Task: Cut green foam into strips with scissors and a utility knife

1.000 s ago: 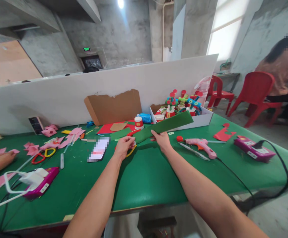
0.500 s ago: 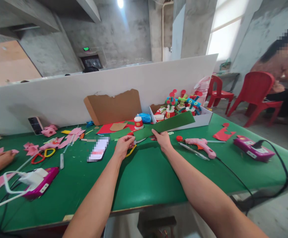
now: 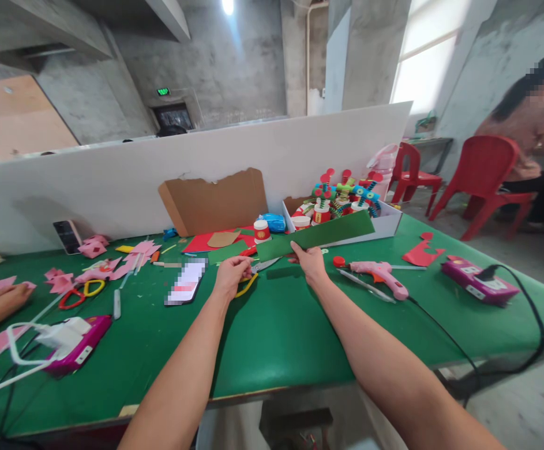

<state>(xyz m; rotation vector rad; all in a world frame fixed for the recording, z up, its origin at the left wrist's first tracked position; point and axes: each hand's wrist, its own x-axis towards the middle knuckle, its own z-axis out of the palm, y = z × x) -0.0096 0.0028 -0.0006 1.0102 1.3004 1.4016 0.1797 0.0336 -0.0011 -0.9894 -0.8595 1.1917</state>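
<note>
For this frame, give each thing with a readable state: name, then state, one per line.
Green strip: held up in right hand
Scissors: in left hand, blade opening unclear
Flat phone: screen lit
Propped phone: screen dark
Glue gun: lying on its side
Right power strip: black plug inserted
Left power strip: white adapter plugged in
White box: open, holding figures
Ceiling lamp: lit
</note>
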